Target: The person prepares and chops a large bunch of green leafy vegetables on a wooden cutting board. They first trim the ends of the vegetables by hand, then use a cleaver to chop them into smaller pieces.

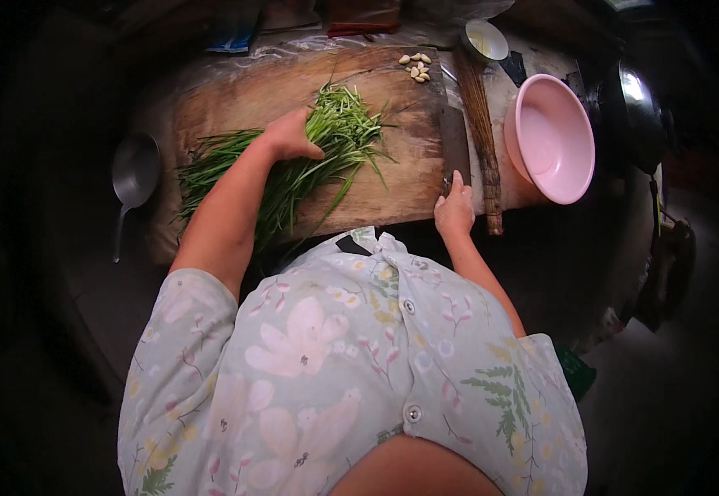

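Observation:
A big bunch of long green garlic chives (pixel 335 124) lies across a worn wooden cutting board (pixel 396 167), its pale ends at the upper right and its dark leaves spread to the left and over the near edge. My left hand (pixel 294 135) rests around the bunch, thumb towards me, gripping it near the pale ends. At the board's right edge, my right hand (pixel 455 208) holds the handle of a cleaver (pixel 455 142), index finger stretched forward; the blade points away from me. Several peeled garlic cloves (pixel 418 68) sit at the board's far right corner.
A bundled-stick brush (pixel 482 136) lies just right of the cleaver. Beyond it stand a pink plastic basin (pixel 551 142) and a small bowl (pixel 486 41). A metal ladle (pixel 136 170) is left of the board, a dark wok (pixel 635 118) at far right. Plastic packets (pixel 362 17) lie behind the board.

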